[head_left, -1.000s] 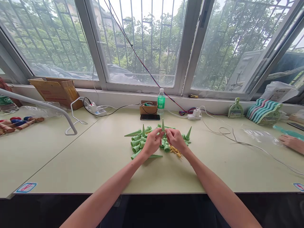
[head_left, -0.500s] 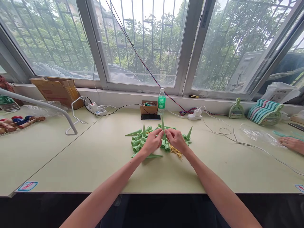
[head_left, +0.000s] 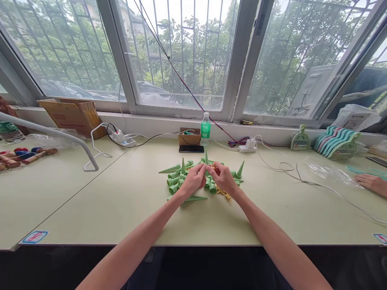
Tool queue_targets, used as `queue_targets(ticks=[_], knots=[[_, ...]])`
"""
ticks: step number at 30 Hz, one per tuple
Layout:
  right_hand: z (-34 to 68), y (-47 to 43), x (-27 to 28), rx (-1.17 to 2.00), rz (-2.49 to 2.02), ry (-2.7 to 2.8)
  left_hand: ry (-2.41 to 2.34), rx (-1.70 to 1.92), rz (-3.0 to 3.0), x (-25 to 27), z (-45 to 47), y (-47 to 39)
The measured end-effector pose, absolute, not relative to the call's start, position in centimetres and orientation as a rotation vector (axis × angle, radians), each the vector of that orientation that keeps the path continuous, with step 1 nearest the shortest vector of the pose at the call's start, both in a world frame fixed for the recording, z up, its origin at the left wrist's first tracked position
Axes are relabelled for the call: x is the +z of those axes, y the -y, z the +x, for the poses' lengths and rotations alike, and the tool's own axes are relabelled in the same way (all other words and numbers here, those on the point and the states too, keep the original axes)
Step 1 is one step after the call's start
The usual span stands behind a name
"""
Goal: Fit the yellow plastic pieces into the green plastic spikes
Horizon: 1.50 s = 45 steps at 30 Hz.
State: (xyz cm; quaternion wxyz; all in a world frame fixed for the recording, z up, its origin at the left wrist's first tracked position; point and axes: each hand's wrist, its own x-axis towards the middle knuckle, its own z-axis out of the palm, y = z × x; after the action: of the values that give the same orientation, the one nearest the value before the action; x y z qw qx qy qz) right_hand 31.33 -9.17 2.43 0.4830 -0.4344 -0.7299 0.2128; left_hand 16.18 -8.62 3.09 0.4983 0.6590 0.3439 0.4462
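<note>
A green plastic spike [head_left: 206, 156] points upward between my two hands, above a pile of similar parts. My left hand [head_left: 193, 180] is closed around its lower part, which the fingers mostly hide. Pressed up against the same spot from the other side, my right hand [head_left: 223, 177] has its thumb and fingertips pinched; whether a small part sits in them is hidden. Several green ribbed sockets [head_left: 173, 188] and spikes lie around and under the hands. Small yellow plastic pieces [head_left: 224, 195] are heaped below my right hand.
Behind the pile stand a water bottle [head_left: 205, 128], a small cardboard box [head_left: 189, 139] and a phone [head_left: 191, 149]. White cables [head_left: 305, 182] cross the table on the right, near another person's hand [head_left: 371, 183]. A grey metal tube [head_left: 87, 155] reaches in from the left.
My right hand's fingers have shifted slightly left and closer over the base of the spike. The left hand has stayed nearly still, and the pile looks the same.
</note>
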Motion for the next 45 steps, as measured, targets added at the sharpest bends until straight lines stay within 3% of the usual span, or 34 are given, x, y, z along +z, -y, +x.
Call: queue_targets(ticks=[45], knots=[[31.0, 9.6, 2.6, 0.409, -0.994, 1.82, -0.626, 0.896, 1.414, 3.2, 15.7, 8.7]])
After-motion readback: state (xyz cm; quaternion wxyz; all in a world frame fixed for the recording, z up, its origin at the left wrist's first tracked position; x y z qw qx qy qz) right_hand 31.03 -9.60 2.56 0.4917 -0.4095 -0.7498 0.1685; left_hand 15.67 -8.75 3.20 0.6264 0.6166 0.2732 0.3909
